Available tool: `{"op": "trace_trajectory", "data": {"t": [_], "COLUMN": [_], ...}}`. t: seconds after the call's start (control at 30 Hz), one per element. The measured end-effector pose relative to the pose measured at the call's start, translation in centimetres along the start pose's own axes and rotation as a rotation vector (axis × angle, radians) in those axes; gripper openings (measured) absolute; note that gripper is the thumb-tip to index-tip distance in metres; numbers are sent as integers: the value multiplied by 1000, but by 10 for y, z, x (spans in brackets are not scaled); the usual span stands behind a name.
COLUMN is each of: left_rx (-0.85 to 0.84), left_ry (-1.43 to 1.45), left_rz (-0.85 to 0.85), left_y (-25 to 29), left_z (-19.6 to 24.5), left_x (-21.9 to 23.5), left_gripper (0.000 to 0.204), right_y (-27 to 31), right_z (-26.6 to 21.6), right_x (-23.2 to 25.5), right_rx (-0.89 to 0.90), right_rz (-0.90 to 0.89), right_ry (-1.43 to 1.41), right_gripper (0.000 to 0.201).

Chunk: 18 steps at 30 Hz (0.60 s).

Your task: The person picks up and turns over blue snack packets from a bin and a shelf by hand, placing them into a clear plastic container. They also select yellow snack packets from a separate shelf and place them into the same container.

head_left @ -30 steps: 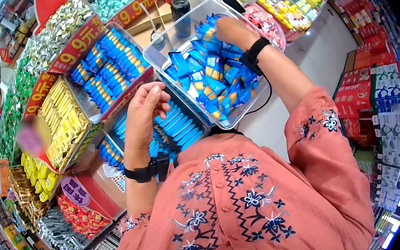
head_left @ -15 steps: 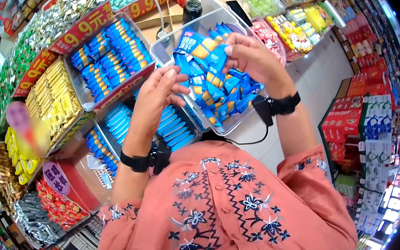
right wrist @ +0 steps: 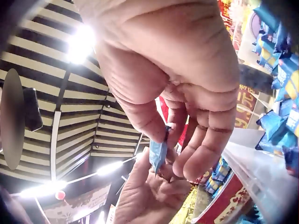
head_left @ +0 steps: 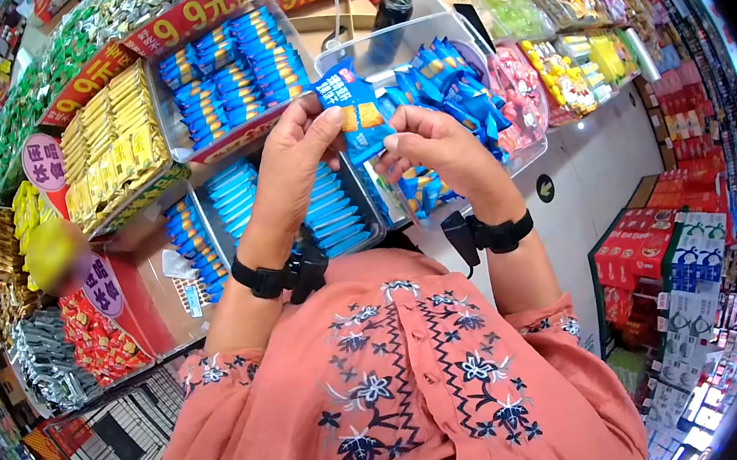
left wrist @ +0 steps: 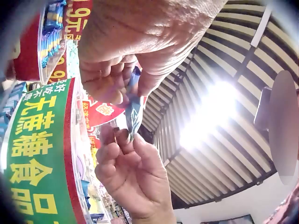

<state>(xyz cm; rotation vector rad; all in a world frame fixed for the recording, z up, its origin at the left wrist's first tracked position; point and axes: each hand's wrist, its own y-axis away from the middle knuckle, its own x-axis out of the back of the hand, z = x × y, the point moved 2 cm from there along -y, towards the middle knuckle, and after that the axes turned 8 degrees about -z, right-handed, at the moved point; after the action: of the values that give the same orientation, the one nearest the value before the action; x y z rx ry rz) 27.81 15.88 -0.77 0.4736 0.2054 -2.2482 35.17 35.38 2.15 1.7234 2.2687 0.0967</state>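
Left hand (head_left: 289,155) pinches flat blue plastic snack packet (head_left: 355,115) at its 9 o'clock edge, right hand (head_left: 449,155) its 4 o'clock corner; packet at 9 o'clock of clear plastic tub (head_left: 533,158). Likely light, slick, brittle inside: grip sealed edges.

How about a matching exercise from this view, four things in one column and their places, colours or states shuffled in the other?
1. Blue packet
2. Shopping cart
3. Round arrow sticker
4. Shirt

A. On the pale floor
B. Salmon pink, embroidered
C. Between the fingers of the left hand and right hand
D. Lower left, made of wire

Pairs: 1-C, 2-D, 3-A, 4-B
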Motion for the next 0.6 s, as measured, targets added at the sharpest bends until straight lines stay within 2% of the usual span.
{"op": "trace_trajectory", "data": {"t": [0.27, 0.47, 0.6], "left_rx": [-40, -5, 24], "left_ry": [57, 108, 129], "left_rz": [34, 48, 40], "left_y": [6, 11, 12], "left_z": [0, 3, 4], "left_x": [-4, 4, 7], "left_gripper": [30, 34, 29], "right_y": [-11, -16, -18], "right_z": [-6, -5, -1], "right_x": [-9, -12, -11], "right_rx": [80, 75, 53], "right_rz": [56, 86, 109], "right_ry": [-20, -84, -83], "right_gripper": [30, 23, 23]}}
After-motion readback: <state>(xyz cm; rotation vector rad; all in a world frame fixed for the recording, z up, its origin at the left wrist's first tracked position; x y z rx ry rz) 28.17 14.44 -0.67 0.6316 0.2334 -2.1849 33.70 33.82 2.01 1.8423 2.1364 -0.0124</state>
